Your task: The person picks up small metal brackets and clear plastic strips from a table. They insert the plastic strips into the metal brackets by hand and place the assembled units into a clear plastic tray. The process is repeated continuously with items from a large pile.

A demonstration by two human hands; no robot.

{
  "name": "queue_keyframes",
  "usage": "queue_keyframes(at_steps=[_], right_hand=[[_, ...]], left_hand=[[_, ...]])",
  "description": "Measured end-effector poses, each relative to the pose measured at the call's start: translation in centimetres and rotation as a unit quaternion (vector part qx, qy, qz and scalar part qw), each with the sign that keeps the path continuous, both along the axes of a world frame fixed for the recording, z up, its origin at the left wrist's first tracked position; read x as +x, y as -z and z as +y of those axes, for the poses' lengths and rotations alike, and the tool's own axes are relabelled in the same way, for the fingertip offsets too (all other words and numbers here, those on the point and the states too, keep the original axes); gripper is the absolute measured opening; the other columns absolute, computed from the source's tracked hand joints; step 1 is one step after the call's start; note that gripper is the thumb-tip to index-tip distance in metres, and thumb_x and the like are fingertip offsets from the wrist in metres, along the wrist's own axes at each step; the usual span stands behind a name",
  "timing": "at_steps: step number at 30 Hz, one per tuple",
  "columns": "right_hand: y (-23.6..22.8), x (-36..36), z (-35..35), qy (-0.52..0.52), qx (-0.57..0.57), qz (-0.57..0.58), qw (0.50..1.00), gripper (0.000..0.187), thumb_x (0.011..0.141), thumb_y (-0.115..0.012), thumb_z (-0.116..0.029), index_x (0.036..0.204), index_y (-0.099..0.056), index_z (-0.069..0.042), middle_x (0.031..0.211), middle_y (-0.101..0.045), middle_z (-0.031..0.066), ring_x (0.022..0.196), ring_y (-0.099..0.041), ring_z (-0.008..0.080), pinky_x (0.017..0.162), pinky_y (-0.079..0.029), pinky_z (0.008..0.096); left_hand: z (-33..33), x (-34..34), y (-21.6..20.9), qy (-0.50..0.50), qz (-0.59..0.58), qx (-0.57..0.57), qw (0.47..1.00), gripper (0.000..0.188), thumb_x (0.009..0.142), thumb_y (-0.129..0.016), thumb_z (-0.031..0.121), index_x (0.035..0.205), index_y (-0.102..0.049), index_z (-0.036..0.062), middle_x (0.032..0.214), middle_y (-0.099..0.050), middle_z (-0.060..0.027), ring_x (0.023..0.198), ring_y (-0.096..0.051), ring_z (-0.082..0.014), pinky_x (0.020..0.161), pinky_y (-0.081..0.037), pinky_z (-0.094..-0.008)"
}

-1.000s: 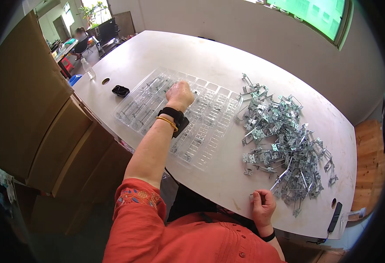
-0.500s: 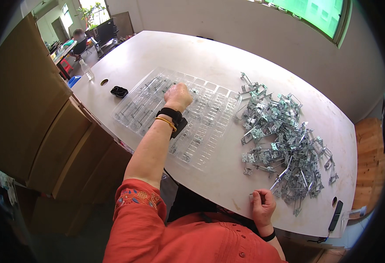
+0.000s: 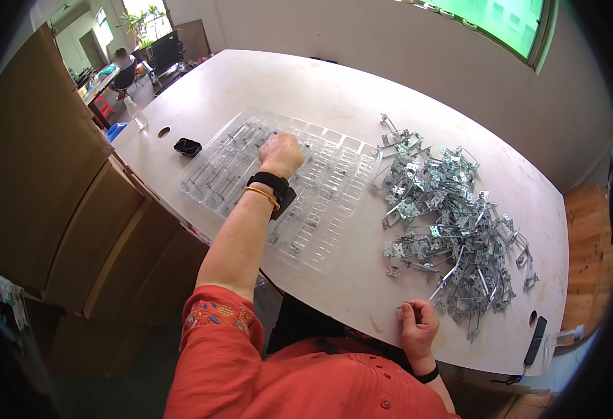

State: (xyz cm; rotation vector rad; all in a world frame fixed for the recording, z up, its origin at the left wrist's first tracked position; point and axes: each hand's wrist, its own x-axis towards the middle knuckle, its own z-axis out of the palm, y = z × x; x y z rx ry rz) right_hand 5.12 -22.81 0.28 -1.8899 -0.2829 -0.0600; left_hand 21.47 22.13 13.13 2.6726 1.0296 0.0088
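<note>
A clear plastic compartment tray (image 3: pixel 352 144) lies on the white table, with small grey metal parts in many of its slots. My left hand (image 3: pixel 281 153) is over the tray's middle, closed with the knuckles up; its fingertips are hidden, and I cannot make out what they hold. To the right spreads a large tangled heap of galvanised metal brackets with rods (image 3: pixel 453 223). My right hand (image 3: pixel 419 327) rests at the table's near edge beside the heap, thumb pressed to curled fingers. A tiny greyish bit shows at its fingertips, too small to name.
A small black case (image 3: pixel 188 146) sits left of the tray, and a clear bottle (image 3: pixel 136 113) stands at the table's far left corner. Cardboard boxes (image 3: pixel 97 237) are stacked along the left. A dark strip-shaped object (image 3: pixel 535 341) lies at the right edge. Another person (image 3: pixel 122 63) sits far back.
</note>
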Motion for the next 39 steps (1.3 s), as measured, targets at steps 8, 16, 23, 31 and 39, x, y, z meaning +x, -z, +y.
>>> queue_keyframes(at_steps=[8, 16, 23, 31, 39], right_hand=[[0.2, 0.0, -0.1, -0.001, 0.001, 0.003, 1.0, 0.008, 0.103, -0.077, -0.008, 0.102, -0.07, -0.003, 0.084, -0.066, 0.0014, 0.069, -0.061, 0.0088, 0.064, -0.049, 0.0254], [-0.1, 0.0, -0.1, 0.002, -0.012, -0.004, 1.0, 0.008, 0.102, -0.077, -0.008, 0.102, -0.07, -0.003, 0.084, -0.067, 0.0019, 0.068, -0.061, 0.0093, 0.063, -0.049, 0.0257], [0.1, 0.0, 0.0, 0.001, -0.01, -0.018, 1.0, 0.007, 0.103, -0.076, -0.008, 0.103, -0.07, -0.004, 0.084, -0.066, 0.0018, 0.068, -0.06, 0.0092, 0.064, -0.049, 0.0252], [0.1, 0.0, -0.1, -0.016, 0.004, -0.02, 1.0, 0.005, 0.106, -0.072, -0.007, 0.107, -0.068, -0.004, 0.085, -0.066, -0.0016, 0.069, -0.059, 0.0054, 0.063, -0.047, 0.0225], [-0.4, -0.1, 0.2, -0.011, 0.001, -0.013, 1.0, 0.007, 0.101, -0.076, -0.005, 0.102, -0.07, -0.003, 0.086, -0.066, 0.0037, 0.073, -0.062, 0.0118, 0.066, -0.049, 0.028]], left_hand=[[0.1, 0.1, 0.3, -0.002, -0.005, 0.004, 1.0, 0.024, 0.091, -0.076, 0.014, 0.112, -0.085, 0.0081, 0.122, -0.08, -0.0184, 0.12, -0.076, -0.0355, 0.097, -0.062, -0.0429], [-0.3, -0.1, 0.0, 0.005, -0.006, 0.017, 1.0, 0.024, 0.091, -0.075, 0.014, 0.112, -0.085, 0.0076, 0.122, -0.08, -0.0187, 0.118, -0.077, -0.0358, 0.095, -0.062, -0.0431], [-1.0, -0.6, -0.4, 0.007, -0.018, 0.049, 0.999, 0.021, 0.091, -0.074, 0.014, 0.108, -0.085, 0.0091, 0.118, -0.081, -0.0182, 0.117, -0.078, -0.0352, 0.093, -0.063, -0.0432], [-8.4, -7.5, -3.7, 0.137, -0.181, 0.146, 0.963, 0.032, 0.102, -0.07, 0.029, 0.083, -0.075, 0.0037, 0.082, -0.075, -0.024, 0.082, -0.077, -0.042, 0.072, -0.061, -0.0494], [-20.0, -15.9, 1.0, 0.324, -0.287, 0.04, 0.9, 0.026, 0.099, -0.074, 0.027, 0.083, -0.064, 0.0083, 0.074, -0.069, -0.0145, 0.067, -0.071, -0.0359, 0.059, -0.055, -0.0457]])
